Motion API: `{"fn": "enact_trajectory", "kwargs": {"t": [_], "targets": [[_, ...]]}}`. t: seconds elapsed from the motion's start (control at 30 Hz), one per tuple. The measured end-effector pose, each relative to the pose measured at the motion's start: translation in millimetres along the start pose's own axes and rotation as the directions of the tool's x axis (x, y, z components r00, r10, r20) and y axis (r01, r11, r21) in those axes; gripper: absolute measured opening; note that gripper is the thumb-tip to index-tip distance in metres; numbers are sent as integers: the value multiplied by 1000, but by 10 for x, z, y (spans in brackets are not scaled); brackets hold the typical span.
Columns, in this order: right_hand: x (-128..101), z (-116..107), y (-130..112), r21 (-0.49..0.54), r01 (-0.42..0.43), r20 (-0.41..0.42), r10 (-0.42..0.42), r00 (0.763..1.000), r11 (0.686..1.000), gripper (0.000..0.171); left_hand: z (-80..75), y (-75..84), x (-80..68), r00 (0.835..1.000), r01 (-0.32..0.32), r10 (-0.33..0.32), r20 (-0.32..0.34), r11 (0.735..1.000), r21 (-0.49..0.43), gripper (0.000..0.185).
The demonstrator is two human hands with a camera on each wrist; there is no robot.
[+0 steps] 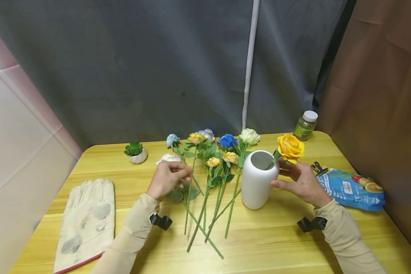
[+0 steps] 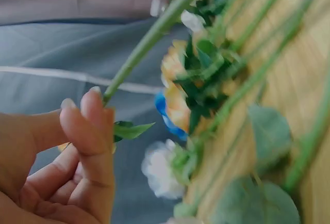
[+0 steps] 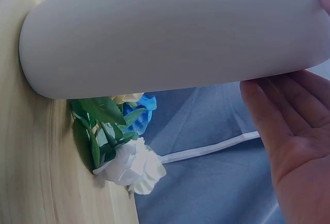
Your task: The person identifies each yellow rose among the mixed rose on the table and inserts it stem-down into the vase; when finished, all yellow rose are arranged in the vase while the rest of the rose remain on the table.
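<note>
My left hand (image 1: 169, 177) pinches the green stem (image 2: 149, 41) of a yellow rose (image 1: 196, 138) between thumb and fingertips, over the other flowers. An upright white vase (image 1: 258, 186) stands on the table, with a large yellow rose (image 1: 290, 148) in it, leaning over the right rim. My right hand (image 1: 303, 182) holds the vase near its top right, thumb on the near side and fingers round the far side. Left of the vase lie several loose artificial flowers: a blue rose (image 1: 227, 141), a cream rose (image 1: 249, 136), small yellow roses (image 1: 213, 162), and a white flower (image 3: 129, 167).
A cotton glove (image 1: 87, 220) lies at the left, with a small potted succulent (image 1: 136, 153) beyond it. At the right are a blue packet (image 1: 354, 190) with a black clip (image 1: 318, 168) and a white-capped jar (image 1: 305, 125). Curtains (image 1: 140, 76) border the table.
</note>
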State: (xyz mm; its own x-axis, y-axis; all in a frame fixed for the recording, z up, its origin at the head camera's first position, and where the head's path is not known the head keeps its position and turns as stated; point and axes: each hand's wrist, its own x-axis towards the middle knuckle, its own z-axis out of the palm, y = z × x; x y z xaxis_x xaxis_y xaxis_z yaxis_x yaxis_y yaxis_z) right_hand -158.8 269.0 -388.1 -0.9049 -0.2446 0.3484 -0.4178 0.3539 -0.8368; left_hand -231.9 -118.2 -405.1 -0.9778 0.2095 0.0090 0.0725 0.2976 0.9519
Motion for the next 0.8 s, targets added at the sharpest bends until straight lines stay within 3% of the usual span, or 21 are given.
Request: {"fn": "enact_trajectory", "kwargs": {"t": [0.2,0.43,0.8], "targets": [[1,-1,-1,-1,-9,3,9,1000,1000,55,118,206,-35,994,-102,98,-54,991,-91,18],[7,2,11,13,0,-1,0,1000,1000,53,271,472,-70,979,-175,150,-141,967,-186,19],[13,9,21,24,1,2,-1,1000,1000,51,433,756,-2,926,-354,300,-228,900,-253,18]]}}
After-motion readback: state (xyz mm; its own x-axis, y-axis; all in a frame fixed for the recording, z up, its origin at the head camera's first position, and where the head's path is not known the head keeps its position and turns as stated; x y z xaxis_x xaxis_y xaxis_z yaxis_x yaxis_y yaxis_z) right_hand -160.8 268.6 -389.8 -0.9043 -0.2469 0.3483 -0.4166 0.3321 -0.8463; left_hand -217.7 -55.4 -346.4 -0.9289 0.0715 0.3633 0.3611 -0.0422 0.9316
